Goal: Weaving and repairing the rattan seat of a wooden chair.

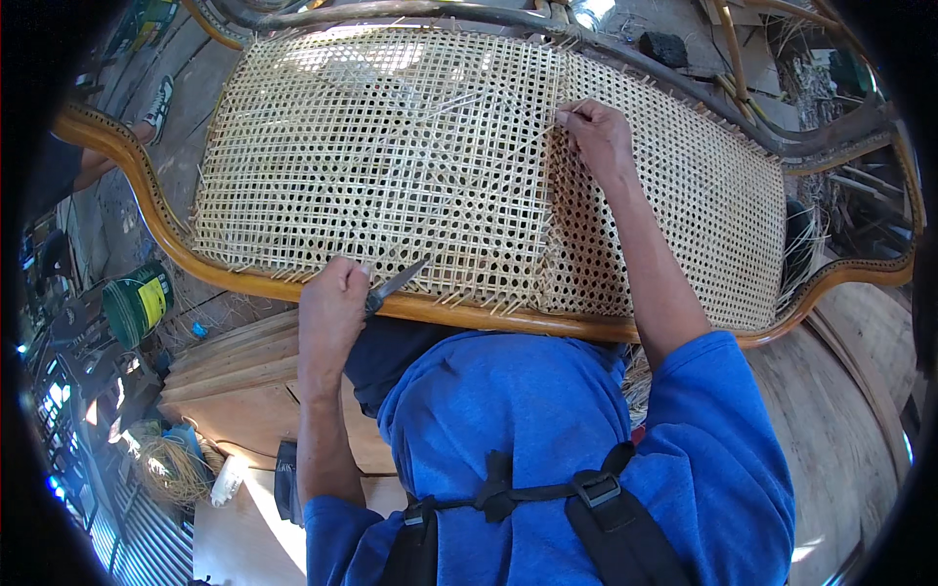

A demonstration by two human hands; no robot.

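Note:
A woven cane panel [391, 176] stretches across a curved wooden frame [430, 309] in front of me. In my left hand [335, 301], at the near rail, is a knife [403, 278], its blade pointing up and right over the weave. My right hand [598, 142] is above the vertical seam right of the panel's middle. Its thumb and forefinger are pinched together at the seam; whatever lies between them is too small to make out. Cut cane ends [489, 301] stick out along the near edge and the seam.
A green bucket [137, 305] with a yellow label stands at left. Below it are wooden boards [234, 356] and a bundle of loose fibre strips [174, 469]. Another person's shoe [159, 103] shows at upper left. Curved wooden members [821, 142] and scraps lie beyond the frame.

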